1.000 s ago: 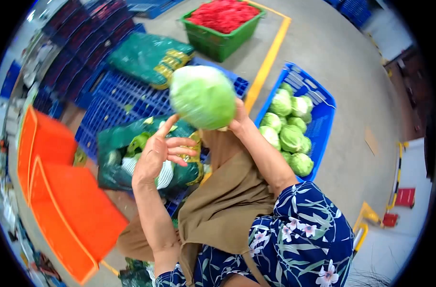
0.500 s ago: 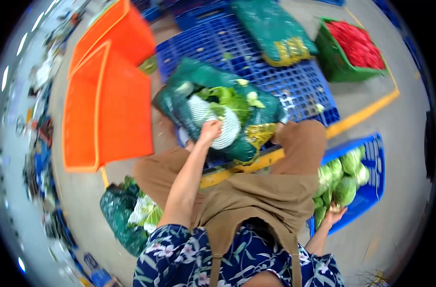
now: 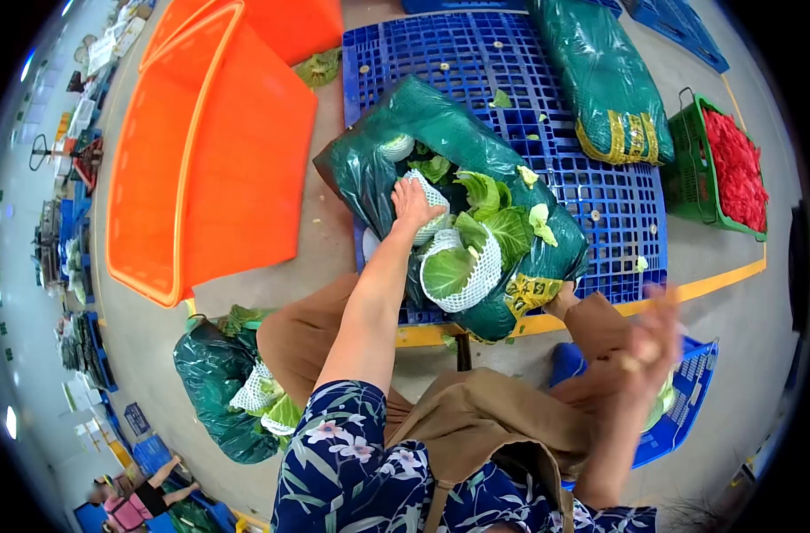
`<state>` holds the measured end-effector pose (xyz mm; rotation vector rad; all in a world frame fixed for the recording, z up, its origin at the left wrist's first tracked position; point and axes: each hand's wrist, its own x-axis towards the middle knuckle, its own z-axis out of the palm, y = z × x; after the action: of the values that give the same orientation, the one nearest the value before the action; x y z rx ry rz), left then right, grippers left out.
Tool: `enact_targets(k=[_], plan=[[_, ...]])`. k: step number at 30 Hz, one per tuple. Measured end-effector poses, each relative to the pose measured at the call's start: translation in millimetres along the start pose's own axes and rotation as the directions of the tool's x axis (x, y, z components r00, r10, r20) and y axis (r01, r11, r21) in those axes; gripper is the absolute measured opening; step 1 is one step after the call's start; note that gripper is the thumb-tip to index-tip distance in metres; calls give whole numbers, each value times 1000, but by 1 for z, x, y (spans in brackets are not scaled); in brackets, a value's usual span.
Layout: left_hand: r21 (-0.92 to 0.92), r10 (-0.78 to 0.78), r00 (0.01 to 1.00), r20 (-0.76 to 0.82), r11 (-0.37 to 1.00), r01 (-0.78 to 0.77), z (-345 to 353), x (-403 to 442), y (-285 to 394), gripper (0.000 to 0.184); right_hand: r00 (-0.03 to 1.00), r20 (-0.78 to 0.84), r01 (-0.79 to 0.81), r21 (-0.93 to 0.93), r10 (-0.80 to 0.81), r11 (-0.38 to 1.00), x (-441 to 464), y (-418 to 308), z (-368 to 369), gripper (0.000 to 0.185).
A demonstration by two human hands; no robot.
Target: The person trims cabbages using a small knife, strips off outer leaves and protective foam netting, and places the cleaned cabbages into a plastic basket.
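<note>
Cabbage in a white foam-mesh sleeve [image 3: 476, 275] sits at the near side of a glossy dark-green plastic bag [image 3: 360, 160], on a blue plastic grid pallet [image 3: 614, 200]. Its mesh is stretched around a rounded form, and through the opening shows a broad green leaf with a pale rib. Just beside it, a second mesh-wrapped cabbage [image 3: 433, 229] lies under the left hand [image 3: 415, 206], whose fingers are moderately spread over the netting. Crinkled green outer leaves [image 3: 502, 222] fan out next to the two, with paler yellow-green scraps [image 3: 542, 224] on the bag. A further pale, round wrapped piece [image 3: 396, 147] lies deeper in the bag's mouth. The right hand [image 3: 654, 342] is raised near the blue plastic crate [image 3: 694, 391], well apart from the bag; it is motion-blurred, so how wide its fingers stand and whether they hold anything cannot be told. Behind its forearm, part of a pale green cabbage [image 3: 662, 404] shows in the crate.
</note>
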<state>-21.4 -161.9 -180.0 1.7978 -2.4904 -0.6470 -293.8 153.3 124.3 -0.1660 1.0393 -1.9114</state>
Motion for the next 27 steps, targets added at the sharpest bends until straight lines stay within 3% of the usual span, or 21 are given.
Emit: enact_targets(k=[1,2,3,4,6,7,8,9,10,12,14,16,18,20,22,23,24,26,27], plan=[[71,-57,997,43,996,54,-2,4,-4,95,987,34,-155,15,155,988,22,48,37,50],[59,-74,997,31,996,72,-1,6,-9,99,952,-8,-300,-197,305,933,37,91,72,54],[49,-91,996,20,995,90,1,6,-14,103,907,72,-385,-263,416,885,52,146,79,51],[39,-109,994,7,993,109,2,6,-20,107,843,152,-495,-156,516,855,65,202,78,49],[-55,-161,987,-8,986,160,0,9,-40,90,816,80,-540,-246,572,805,80,299,50,53],[-156,-157,986,54,974,164,-3,13,-56,83,837,27,-440,-560,547,702,90,324,33,54],[-254,-146,983,113,952,171,-7,19,-70,76,863,-8,-304,-807,506,506,102,340,19,54],[-294,-71,997,-15,954,63,3,21,-86,54,871,-31,-345,-749,490,566,115,348,8,55],[-306,-53,996,-71,952,28,4,17,-90,47,878,-56,-381,-684,476,622,128,354,-1,55],[-325,-17,982,-189,945,-46,2,3,-90,35,956,12,-234,-577,295,783,163,364,-7,48],[-209,55,946,-318,970,-126,-1,-11,-65,18,935,-167,-349,-588,313,729,206,362,-10,39],[-139,54,896,-441,982,-128,6,-15,-46,13,916,-150,-396,-488,372,778,235,371,-15,49],[-117,56,910,-411,987,-114,0,-21,-26,12,887,-111,-437,-521,449,734,246,361,-9,37],[-136,53,914,-401,984,-116,-8,-33,-2,12,970,-100,-221,-747,223,627,241,337,18,25],[-85,102,978,-180,989,-119,-14,-47,20,12,986,135,168,-823,-100,543,230,314,48,23],[-167,111,957,-266,973,-160,3,-56,25,12,986,154,152,-713,-58,684,219,303,71,24],[-275,29,969,-244,956,-98,5,-66,32,13,975,216,76,-526,47,847,204,294,94,23],[-394,-81,989,-126,919,25,5,-76,40,11,916,265,-46,-677,301,734,196,312,99,26],[-420,-114,993,-34,903,89,6,-84,40,17,899,196,-143,-712,391,687,194,332,94,28]])
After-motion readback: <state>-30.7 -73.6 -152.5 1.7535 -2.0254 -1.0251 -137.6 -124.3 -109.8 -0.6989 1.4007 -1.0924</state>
